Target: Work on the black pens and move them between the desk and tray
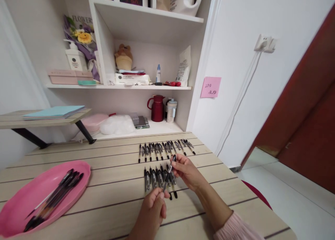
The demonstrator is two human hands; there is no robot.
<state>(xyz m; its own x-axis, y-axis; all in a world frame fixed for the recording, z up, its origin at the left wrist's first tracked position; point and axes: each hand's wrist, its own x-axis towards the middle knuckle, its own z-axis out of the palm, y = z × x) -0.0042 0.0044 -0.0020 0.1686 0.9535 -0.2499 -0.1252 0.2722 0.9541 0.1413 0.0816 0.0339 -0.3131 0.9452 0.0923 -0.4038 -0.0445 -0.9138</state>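
Note:
Between my two hands is a black pen (168, 177), slanting over the near row of pens. My left hand (156, 202) pinches its lower end. Up at the other end, the fingers of my right hand (185, 168) close around the dark cap (174, 158) with its clip. Beneath and beside the held pen lies the near row of pens and caps (154, 177), side by side on the table. Farther back, a longer row of pens and caps (157, 151) lies in the same way. Whether the cap is seated on the pen I cannot tell.
On the left of the slatted table (110, 198) stands a pink oval tray (49, 175) with several pens (56, 198) in it. A small raised shelf (75, 117) holds blue paper. Behind the table are white shelves (146, 87) with a red jug (157, 109) and a cup.

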